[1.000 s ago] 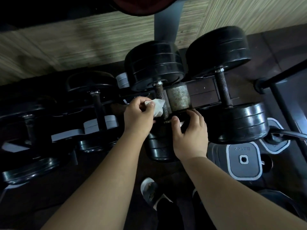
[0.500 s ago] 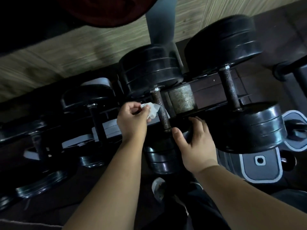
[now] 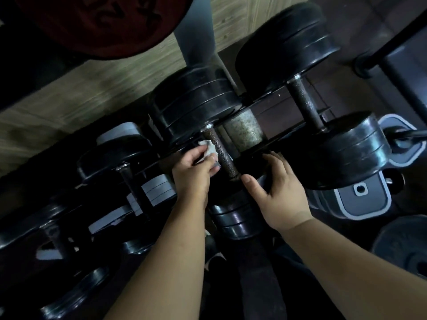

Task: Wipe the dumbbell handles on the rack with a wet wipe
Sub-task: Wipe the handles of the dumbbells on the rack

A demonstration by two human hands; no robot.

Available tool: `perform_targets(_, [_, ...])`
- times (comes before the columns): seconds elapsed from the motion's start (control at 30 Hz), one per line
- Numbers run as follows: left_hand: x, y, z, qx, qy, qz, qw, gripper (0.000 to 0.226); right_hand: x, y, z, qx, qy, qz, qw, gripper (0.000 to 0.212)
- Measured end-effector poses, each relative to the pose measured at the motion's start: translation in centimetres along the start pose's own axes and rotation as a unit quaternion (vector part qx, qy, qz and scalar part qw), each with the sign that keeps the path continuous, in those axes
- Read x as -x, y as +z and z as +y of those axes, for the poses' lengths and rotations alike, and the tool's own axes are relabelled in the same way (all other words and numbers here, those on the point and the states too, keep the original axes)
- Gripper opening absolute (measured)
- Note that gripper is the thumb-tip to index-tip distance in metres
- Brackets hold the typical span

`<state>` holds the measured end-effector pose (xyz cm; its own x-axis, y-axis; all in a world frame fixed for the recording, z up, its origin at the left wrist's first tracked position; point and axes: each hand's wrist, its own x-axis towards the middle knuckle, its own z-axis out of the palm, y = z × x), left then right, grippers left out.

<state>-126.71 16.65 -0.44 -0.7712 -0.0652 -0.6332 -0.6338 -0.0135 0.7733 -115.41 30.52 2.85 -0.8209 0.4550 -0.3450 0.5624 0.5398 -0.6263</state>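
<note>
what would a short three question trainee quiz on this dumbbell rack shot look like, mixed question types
1. True or false: the crumpled white wet wipe is held in the left hand.
2. Multiple choice: the wipe sits beside which part? A) the knurled dark metal handle of the middle black dumbbell B) the knurled handle of the big black dumbbell on the right C) the grey square-cornered weight plate
3. Fill in: the right hand is ____, fingers spread, near the lower end of the middle handle.

Key: 1 true; 2 A; 3 open
</note>
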Motion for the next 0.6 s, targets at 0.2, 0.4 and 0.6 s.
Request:
perform_targets(0.2, [-0.8, 0.0, 0.7, -0.019, 0.068, 0.05, 0.996, 0.029, 1.8, 1.4, -1.2, 0.025, 0.041, 0.065, 0.997, 0.089])
perform_targets(0.4, [-1.3, 0.0, 0.3, -0.11, 0.169, 0.038, 0.979, 0.012, 2.7, 3.1, -2.6, 0.081, 0.082, 0.132, 0.985, 0.091])
perform_targets(0.6, [-1.8, 0.6, 0.9, -0.069, 0.131, 0.047, 0.988, 0.027, 2.8, 3.2, -2.7, 0.086, 0.079, 0.146, 0.982, 0.087])
